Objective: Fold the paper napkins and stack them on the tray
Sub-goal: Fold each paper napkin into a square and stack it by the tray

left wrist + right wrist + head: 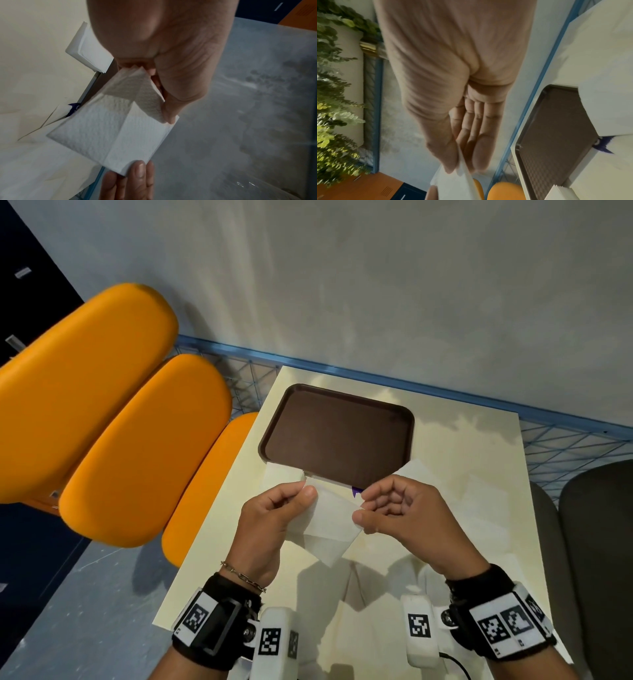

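A white paper napkin (330,529) hangs in the air over the cream table's (455,446) near half, partly folded, one corner pointing down. My left hand (306,491) pinches its left corner between thumb and fingers. My right hand (359,508) pinches the right corner. The left wrist view shows the napkin (109,132) with a folded flap under my left hand (167,115). In the right wrist view my right hand (462,167) nips the napkin's edge (453,180). The brown tray (337,436) lies just beyond the hands with nothing on it.
A small stack of white napkins (91,54) lies by the tray's near left corner, and white sheets (479,508) lie on the table to the right. Orange seat cushions (120,422) stand left of the table. A blue wire fence (565,440) runs behind, a grey chair (599,542) at right.
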